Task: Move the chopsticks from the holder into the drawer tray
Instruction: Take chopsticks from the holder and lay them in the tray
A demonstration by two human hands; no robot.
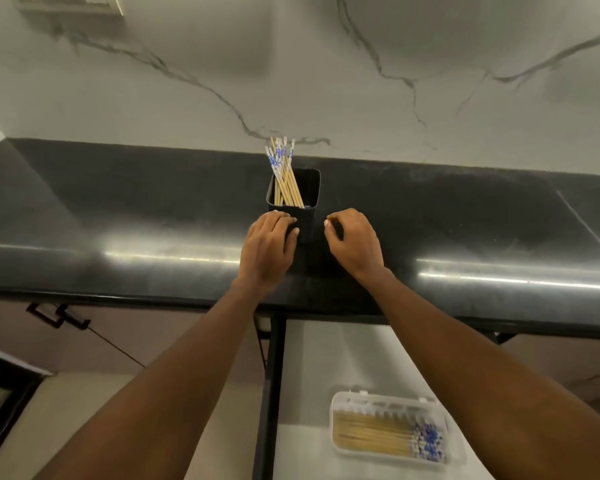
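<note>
A black square holder point(309, 188) stands on the dark countertop, with several wooden chopsticks point(284, 174) with blue-and-white tops leaning inside it. My left hand point(267, 247) grips the holder's near left side. To the right of the holder, and apart from it, my right hand point(354, 244) hovers with its fingers curled and nothing in them. Below, in the open drawer, a clear plastic tray point(340, 403) holds several chopsticks point(378, 434) lying flat, their patterned ends to the right.
The black countertop point(118, 220) runs left to right under a marble-patterned wall point(326, 81). The open drawer point(326, 358) has a pale bottom and a dark left rail. A cabinet handle point(59, 317) shows at the left.
</note>
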